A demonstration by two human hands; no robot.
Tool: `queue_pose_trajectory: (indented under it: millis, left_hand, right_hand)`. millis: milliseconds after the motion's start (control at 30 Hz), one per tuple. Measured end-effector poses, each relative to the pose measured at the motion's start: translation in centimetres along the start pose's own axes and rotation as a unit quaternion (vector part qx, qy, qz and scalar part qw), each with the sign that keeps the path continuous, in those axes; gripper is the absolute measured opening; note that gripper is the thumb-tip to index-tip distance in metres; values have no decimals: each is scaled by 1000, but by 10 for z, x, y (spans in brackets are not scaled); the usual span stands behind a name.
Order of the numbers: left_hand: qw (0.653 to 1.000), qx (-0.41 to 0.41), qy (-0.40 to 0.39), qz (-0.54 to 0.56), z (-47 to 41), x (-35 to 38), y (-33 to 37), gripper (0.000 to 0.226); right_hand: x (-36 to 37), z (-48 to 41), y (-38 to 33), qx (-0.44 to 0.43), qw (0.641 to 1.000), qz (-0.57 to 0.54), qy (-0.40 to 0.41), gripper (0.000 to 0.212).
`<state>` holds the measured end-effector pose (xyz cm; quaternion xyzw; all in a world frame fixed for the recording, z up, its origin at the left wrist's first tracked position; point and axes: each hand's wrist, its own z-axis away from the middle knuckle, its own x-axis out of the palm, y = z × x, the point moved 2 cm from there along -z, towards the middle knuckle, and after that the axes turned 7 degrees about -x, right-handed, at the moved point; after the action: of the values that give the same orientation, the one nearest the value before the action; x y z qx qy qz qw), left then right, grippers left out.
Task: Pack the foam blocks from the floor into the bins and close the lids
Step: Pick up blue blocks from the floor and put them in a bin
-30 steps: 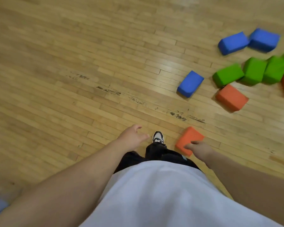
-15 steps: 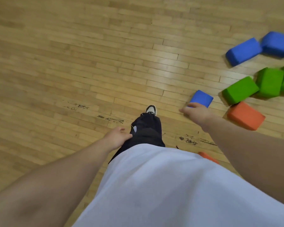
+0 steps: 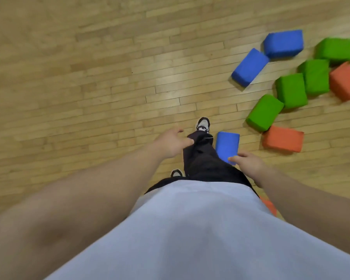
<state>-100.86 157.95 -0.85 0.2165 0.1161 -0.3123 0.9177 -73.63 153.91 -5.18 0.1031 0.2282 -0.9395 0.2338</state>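
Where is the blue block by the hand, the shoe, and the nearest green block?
Blue block (image 3: 226,145), head view, on its top face.
Shoe (image 3: 203,124), head view, on its white toe.
Green block (image 3: 265,112), head view, on its top face.

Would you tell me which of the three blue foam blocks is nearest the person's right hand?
The lone blue block beside the forward shoe; the right hand reaches its near end. The other two blue blocks lie farther off, upper right.
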Motion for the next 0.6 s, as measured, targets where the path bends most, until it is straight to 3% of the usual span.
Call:
queue_pose_trajectory:
  millis: [200,433,600]
  left_hand:
    - [999,13,-13,-40,-60,-52,124,70]
    - [994,-35,18,-102,-110,-124,188,67]
    - [985,-80,-4,-154,-171,-172,239,70]
  right_hand:
    - [-69,-56,-59,59,997,-43,5,67]
    - [-152,-135,-188,-15,996,-77,46,66]
    - [-220,-199,-271,-42,989,-113,84,66]
